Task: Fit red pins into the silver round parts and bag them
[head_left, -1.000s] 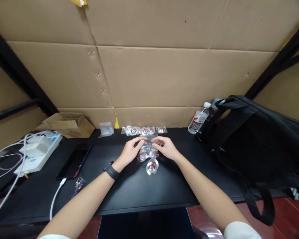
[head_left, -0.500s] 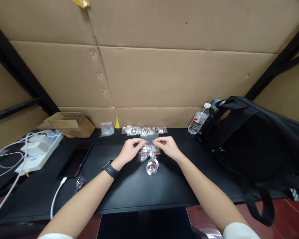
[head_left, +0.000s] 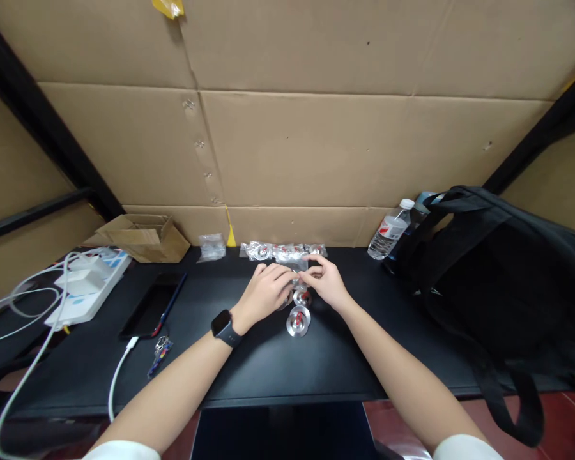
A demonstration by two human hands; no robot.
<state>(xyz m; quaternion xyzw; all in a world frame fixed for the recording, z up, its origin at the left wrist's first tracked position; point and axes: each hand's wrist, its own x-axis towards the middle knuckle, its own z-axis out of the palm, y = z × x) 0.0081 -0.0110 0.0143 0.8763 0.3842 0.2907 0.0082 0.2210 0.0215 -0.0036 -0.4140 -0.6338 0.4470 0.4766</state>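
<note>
My left hand (head_left: 264,291), a dark watch on its wrist, is closed with its fingertips at the lower end of a clear plastic bag (head_left: 291,258). My right hand (head_left: 326,284) pinches the same bag from the other side, and the fingertips of both hands meet. What lies inside the bag there is mostly covered by my fingers. Just below my hands lie shiny round metal discs (head_left: 298,322) with red marks or parts in the middle; some are partly under my left hand. Behind the bag is a row of discs in clear bags (head_left: 260,251).
More clear bags (head_left: 212,247) lie at the back left, near a small open cardboard box (head_left: 148,239). A phone (head_left: 154,305), keys (head_left: 160,352) and a white power strip (head_left: 93,291) are on the left. A water bottle (head_left: 390,231) and black backpack (head_left: 498,287) stand right.
My hands have come together at the bag; before, they held it apart at its two sides. My left hand has turned over, its back now upward. The view has shifted slightly.
</note>
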